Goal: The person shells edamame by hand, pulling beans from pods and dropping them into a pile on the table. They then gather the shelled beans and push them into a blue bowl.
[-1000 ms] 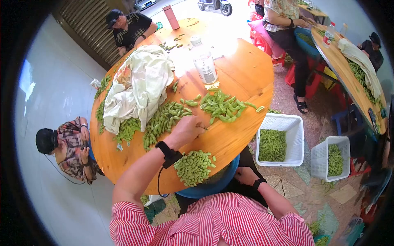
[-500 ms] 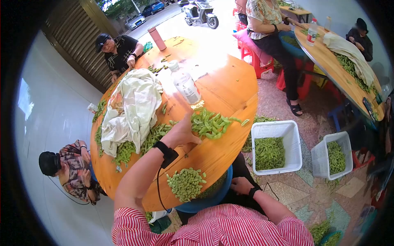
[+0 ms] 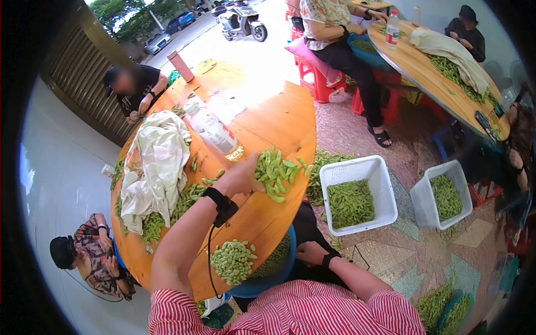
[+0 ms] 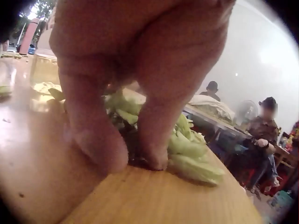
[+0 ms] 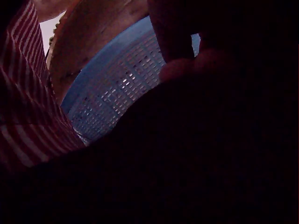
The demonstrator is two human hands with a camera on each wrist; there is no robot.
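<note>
My left hand (image 3: 241,177) reaches over the round wooden table (image 3: 273,215), against the near left side of a pile of flat green soybean pods (image 3: 277,173). In the left wrist view its thumb and a finger point down at the tabletop, with pods (image 4: 191,156) just behind them. Shelled green beans (image 3: 232,261) lie heaped at the table's near edge, above a blue basket (image 3: 287,262). My right hand (image 3: 311,252) rests on my dark-clothed leg beside that basket. The right wrist view is mostly dark, showing its fingers (image 5: 175,70) near the basket's mesh.
A clear bottle (image 3: 215,129) stands just beyond my left hand. A white cloth (image 3: 156,164) covers more pods at left. White crates (image 3: 385,218) of pods stand on the floor at right. People sit around this table and another table (image 3: 410,64).
My left hand has moved from beside the plump pods to the flat pod pile, its fingers spreading from a closer bunch. The head view has turned. My right hand stays by the basket.
</note>
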